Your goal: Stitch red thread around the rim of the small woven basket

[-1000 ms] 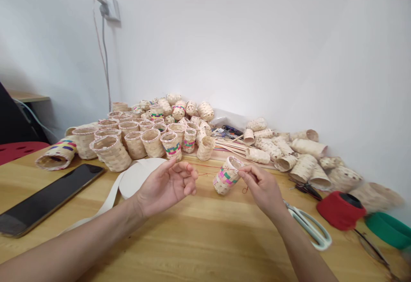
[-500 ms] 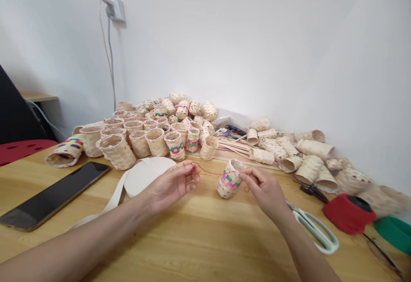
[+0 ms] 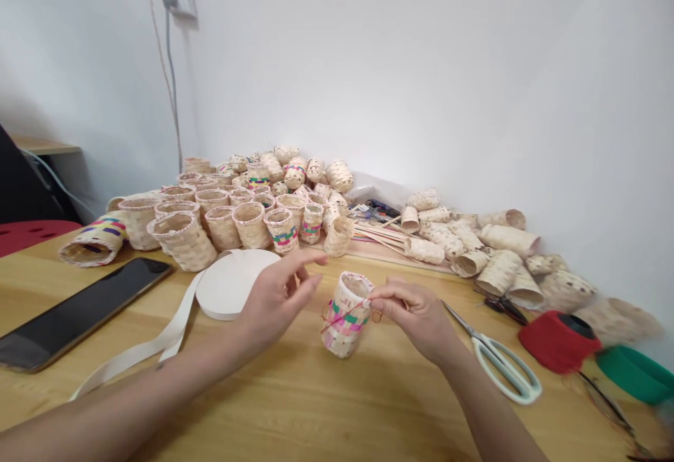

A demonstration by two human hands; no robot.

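Observation:
A small woven basket (image 3: pixel 345 314) with pink and green bands hangs just above the wooden table (image 3: pixel 326 406), between my hands. My right hand (image 3: pixel 413 314) is closed in a pinch at the basket's rim, where a thin red thread (image 3: pixel 337 319) crosses its side. My left hand (image 3: pixel 279 293) is to the left of the basket, fingers partly curled, forefinger and thumb stretched toward it. Whether the left hand holds the thread's end is unclear.
Several woven baskets (image 3: pixel 232 216) crowd the far side, plain ones (image 3: pixel 489 251) lying at the right. A white tape roll (image 3: pixel 232 283), a dark phone (image 3: pixel 78 311), white-handled scissors (image 3: pixel 500 364), a red spool (image 3: pixel 558 341) and a green one (image 3: pixel 637 374) lie around.
The basket and both hands have come nearer and lower. The thread, stretched sideways to my left hand before, now lies across the basket's side.

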